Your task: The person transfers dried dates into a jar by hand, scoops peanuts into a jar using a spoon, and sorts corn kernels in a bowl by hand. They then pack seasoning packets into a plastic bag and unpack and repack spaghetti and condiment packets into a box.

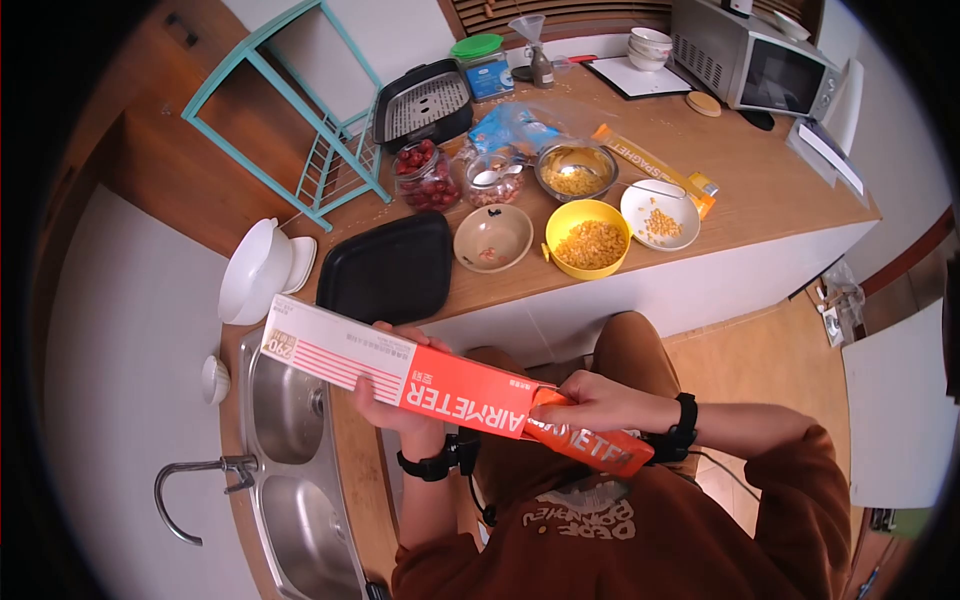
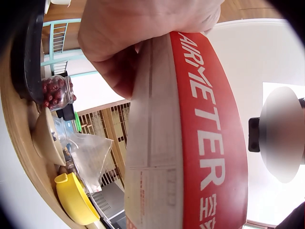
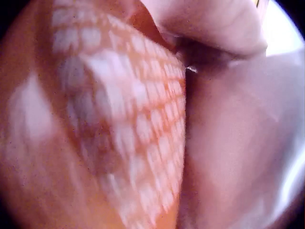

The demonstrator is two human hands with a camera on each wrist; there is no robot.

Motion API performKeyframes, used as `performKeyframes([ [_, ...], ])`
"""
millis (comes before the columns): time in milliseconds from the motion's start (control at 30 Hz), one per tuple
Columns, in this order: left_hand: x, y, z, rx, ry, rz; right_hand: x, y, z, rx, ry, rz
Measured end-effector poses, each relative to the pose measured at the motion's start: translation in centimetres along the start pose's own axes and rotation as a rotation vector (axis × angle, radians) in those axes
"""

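Observation:
A long red-and-white carton (image 1: 350,350) marked AIRMETER is held over the person's lap. My left hand (image 1: 392,408) grips it around the middle, thumb on the near side and fingers over the far edge. In the left wrist view that hand (image 2: 152,24) closes over the carton (image 2: 202,119). At the carton's right end, my right hand (image 1: 597,402) grips a crinkled orange plastic packet (image 1: 600,450) with similar lettering, which sticks out of the opening. The right wrist view, blurred, shows the packet (image 3: 143,114) with white block print under the hand (image 3: 209,21).
Along the counter stand a yellow bowl (image 1: 590,272) of corn kernels, a white plate (image 1: 685,205), a beige bowl (image 1: 490,240), a black tray (image 1: 390,265) and a jar of red fruit (image 1: 428,180). A double sink (image 1: 290,400) with a tap (image 1: 185,475) lies at left.

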State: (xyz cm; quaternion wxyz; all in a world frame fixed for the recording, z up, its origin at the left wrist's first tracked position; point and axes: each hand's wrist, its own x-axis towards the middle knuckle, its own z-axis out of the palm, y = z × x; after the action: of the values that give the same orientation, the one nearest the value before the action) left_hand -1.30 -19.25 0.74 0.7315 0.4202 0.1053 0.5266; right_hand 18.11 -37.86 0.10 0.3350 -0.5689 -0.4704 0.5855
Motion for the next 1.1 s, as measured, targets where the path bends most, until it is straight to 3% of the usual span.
performKeyframes([
  [267,-0.1,0.1,0.0,-0.07,-0.032,0.018,0.4,-0.6,0.3,-0.124,0.048,-0.018],
  [333,0.3,0.4,0.1,-0.081,-0.128,0.031,0.0,-1.6,0.9,0.327,0.011,0.028],
  [433,0.5,0.3,-0.8,-0.061,-0.106,0.057,0.4,-2.1,0.4,0.409,0.073,0.028],
  [467,0.4,0.2,-0.8,-0.059,-0.104,0.06,0.2,-2.1,0.2,0.48,0.009,0.034],
  [533,-0.2,0.0,-0.4,-0.197,0.083,0.057,-1.1,-3.2,0.1,0.521,-0.015,-0.009],
  [567,-0.2,0.0,-0.6,-0.199,0.086,0.064,-1.6,-3.5,-0.1,0.559,-0.037,-0.048],
  [600,-0.3,0.0,-0.8,-0.194,0.107,0.048,-1.9,-3.2,-0.5,0.514,-0.146,-0.092],
  [633,-0.3,0.1,-1.0,-0.189,0.126,0.032,-2.3,-4.0,-0.7,0.253,-0.161,-0.098],
  [700,-0.4,-0.2,-1.3,-0.196,0.14,0.013,-2.1,-2.8,-0.2,0.06,-0.113,-0.321],
  [733,-0.5,-0.3,-1.2,-0.205,0.152,-0.015,-2.2,-2.9,-0.4,0.064,-0.11,-0.318],
  [800,-1.2,-0.6,-0.1,-0.18,0.144,-0.025,-2.7,-3.6,-1.3,-0.219,-0.14,-0.127],
  [900,-2.2,-1.8,0.9,-0.123,0.113,-0.027,-2.1,-3.0,-1.1,-0.367,-0.101,-0.083],
  [967,-2.5,-2.3,0.7,-0.096,0.092,-0.021,-1.8,-3.1,-1.1,-0.332,-0.097,-0.071],
  [1033,-2.4,-2.6,0.2,-0.209,0.202,-0.014,-0.7,-2.5,-1.1,-0.103,-0.02,-0.278],
  [1100,-2.5,-2.4,0.4,-0.248,0.255,-0.002,-1.1,-2.7,-2.1,0.006,-0.102,-0.194],
])
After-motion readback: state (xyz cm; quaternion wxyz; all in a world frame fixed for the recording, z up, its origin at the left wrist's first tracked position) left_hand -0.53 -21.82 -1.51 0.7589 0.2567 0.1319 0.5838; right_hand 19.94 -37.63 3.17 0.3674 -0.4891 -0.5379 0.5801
